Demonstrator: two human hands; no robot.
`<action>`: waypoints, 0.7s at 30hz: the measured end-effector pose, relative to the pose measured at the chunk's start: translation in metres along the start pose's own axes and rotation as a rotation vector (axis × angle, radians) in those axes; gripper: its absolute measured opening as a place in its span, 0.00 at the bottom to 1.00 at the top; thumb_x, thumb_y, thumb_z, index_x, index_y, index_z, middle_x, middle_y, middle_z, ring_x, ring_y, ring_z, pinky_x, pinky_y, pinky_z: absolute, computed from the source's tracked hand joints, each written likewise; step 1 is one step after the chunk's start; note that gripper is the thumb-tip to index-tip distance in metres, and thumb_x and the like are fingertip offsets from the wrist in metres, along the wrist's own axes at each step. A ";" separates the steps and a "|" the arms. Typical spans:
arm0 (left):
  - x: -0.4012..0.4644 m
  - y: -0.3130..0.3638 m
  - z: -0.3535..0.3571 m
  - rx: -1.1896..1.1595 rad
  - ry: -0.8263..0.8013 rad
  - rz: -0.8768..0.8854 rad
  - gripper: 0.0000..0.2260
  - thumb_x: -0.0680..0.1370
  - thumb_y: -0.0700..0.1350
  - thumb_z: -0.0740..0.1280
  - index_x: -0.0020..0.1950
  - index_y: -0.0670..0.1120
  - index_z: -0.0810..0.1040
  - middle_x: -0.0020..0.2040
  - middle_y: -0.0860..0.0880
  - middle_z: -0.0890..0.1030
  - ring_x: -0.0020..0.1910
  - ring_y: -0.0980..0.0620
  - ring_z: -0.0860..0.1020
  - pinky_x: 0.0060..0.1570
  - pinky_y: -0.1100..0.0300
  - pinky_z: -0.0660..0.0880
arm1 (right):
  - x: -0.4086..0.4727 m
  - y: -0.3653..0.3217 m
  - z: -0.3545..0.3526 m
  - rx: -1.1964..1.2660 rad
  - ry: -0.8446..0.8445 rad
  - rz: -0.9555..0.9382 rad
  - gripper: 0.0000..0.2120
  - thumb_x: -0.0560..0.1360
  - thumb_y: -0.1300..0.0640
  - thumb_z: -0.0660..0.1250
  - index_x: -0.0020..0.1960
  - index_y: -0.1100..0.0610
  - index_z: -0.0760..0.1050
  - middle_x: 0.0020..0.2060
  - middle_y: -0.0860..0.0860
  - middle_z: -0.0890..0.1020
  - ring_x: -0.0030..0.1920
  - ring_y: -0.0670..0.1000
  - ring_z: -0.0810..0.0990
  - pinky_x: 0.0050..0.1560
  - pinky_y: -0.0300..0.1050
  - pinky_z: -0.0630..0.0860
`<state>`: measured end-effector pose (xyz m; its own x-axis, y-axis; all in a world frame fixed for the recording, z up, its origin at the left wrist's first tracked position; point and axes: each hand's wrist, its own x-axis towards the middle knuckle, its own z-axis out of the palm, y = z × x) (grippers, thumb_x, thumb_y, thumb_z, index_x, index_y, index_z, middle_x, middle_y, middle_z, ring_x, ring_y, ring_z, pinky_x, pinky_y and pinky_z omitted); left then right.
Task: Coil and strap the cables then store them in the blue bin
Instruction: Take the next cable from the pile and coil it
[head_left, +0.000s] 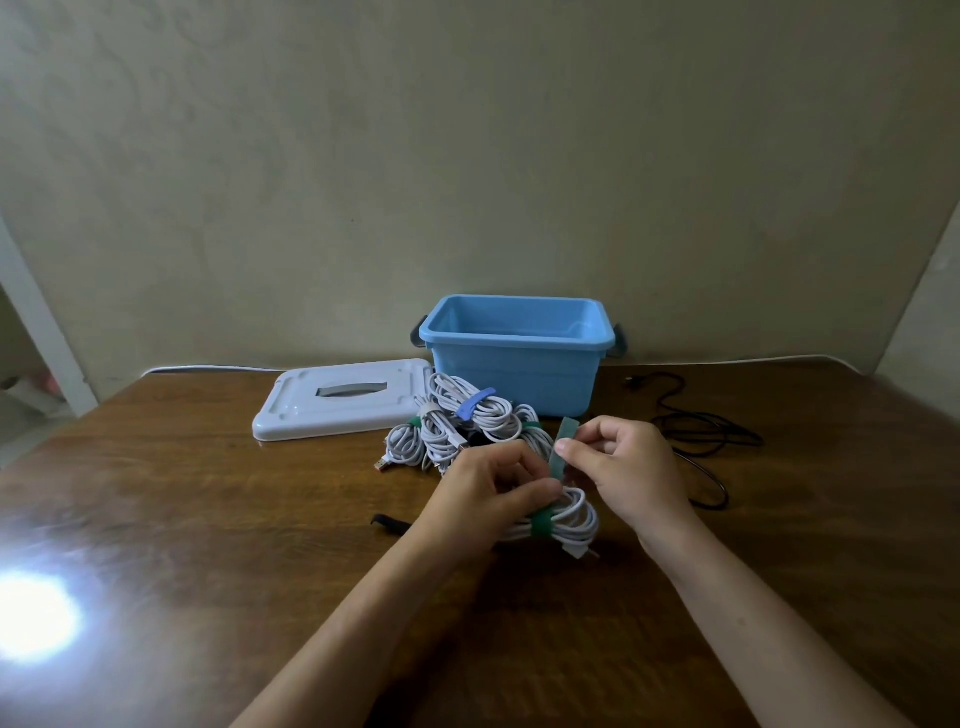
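The worktop (156, 493) carries all items; the blue bin (514, 358) stands open at its far edge, just beyond the work area, with its pale lid (337, 400) lying flat to the left of it. A pile of strapped white coils (467, 421) rests against the front of the bin, between it and the hands. A loose black cable (701, 441) lies uncoiled on the right, near the right forearm. The current white coil (566, 517) sits directly below both hands, its long axis running roughly left to right. The left hand (488, 493) grips the coil from the left, fingers curled over it at the wrap point. The right hand (628, 467) pinches the free end of the green strap (561, 447), which rises from the coil (one turn is already around the bundle). Closing the strap appears to require drawing this end down over the coil toward the left hand. A small black strap (387, 522) lies left of the left wrist.
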<state>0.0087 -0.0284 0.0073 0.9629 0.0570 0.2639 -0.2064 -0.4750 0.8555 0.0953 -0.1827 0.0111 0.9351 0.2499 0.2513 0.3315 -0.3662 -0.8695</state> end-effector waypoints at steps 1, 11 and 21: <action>0.000 0.000 0.000 0.014 0.005 -0.002 0.05 0.77 0.47 0.73 0.47 0.47 0.82 0.42 0.47 0.85 0.42 0.45 0.84 0.45 0.43 0.81 | 0.000 0.000 0.000 0.007 0.001 -0.002 0.03 0.76 0.56 0.74 0.45 0.55 0.82 0.35 0.48 0.85 0.34 0.42 0.84 0.33 0.33 0.74; 0.001 -0.005 0.005 0.011 0.102 -0.057 0.03 0.78 0.46 0.72 0.47 0.50 0.79 0.43 0.50 0.86 0.43 0.54 0.85 0.46 0.45 0.83 | 0.001 0.001 0.000 -0.025 -0.012 -0.017 0.04 0.77 0.54 0.74 0.46 0.53 0.81 0.37 0.47 0.86 0.36 0.41 0.84 0.35 0.35 0.76; 0.002 -0.006 0.006 0.017 0.119 -0.105 0.06 0.76 0.47 0.74 0.49 0.49 0.79 0.44 0.52 0.86 0.43 0.57 0.85 0.46 0.51 0.84 | 0.000 0.001 0.002 -0.064 -0.004 -0.017 0.04 0.77 0.54 0.73 0.44 0.53 0.81 0.37 0.47 0.85 0.37 0.43 0.84 0.36 0.35 0.75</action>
<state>0.0129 -0.0308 0.0002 0.9513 0.2103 0.2254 -0.1017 -0.4760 0.8735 0.0956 -0.1813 0.0099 0.9287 0.2600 0.2645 0.3553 -0.4187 -0.8358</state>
